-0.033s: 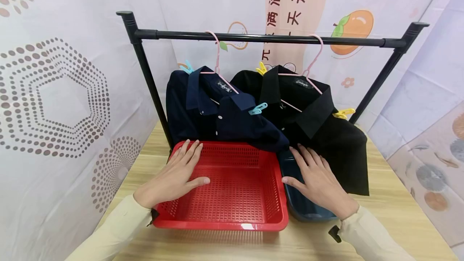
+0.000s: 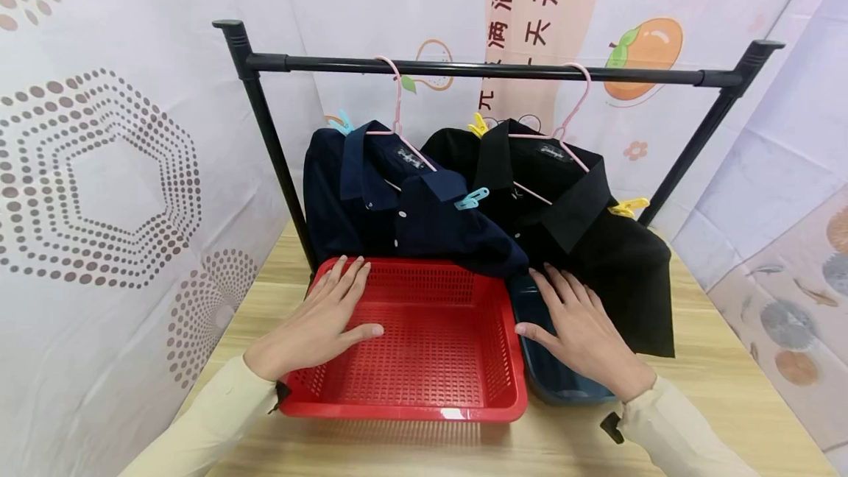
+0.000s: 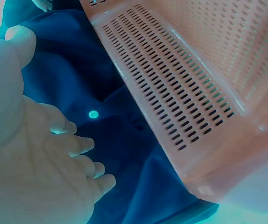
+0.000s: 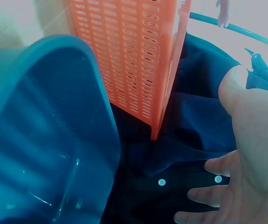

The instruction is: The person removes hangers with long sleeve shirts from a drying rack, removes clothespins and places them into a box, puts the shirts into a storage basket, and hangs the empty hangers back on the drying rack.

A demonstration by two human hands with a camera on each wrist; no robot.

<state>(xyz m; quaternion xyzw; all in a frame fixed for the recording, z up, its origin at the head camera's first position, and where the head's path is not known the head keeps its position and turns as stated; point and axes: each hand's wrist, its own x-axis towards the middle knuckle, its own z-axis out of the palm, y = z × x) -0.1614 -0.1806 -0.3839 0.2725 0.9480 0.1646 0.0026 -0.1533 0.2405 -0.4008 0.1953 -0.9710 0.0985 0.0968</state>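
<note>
Looking down on a wood-grain table (image 2: 371, 451) and facing a black garment rack (image 2: 477, 69). Seeing a navy shirt (image 2: 430, 230) and, to its right, a black shirt (image 2: 629, 271), both hanging from the rack. Viewing a red perforated basket (image 2: 397, 412) before the navy shirt, a dark-blue basin (image 2: 563, 377) just right of it, and pink hangers (image 2: 399, 98) inside the collars. Extending the relaxed fingers of the left hand (image 2: 318, 326) over the basket's left side, those of the right hand (image 2: 583, 333) over the basin. Noticing light-blue clothespins (image 2: 471, 199) and yellow clothespins (image 2: 628, 207) at the shoulders.
</note>
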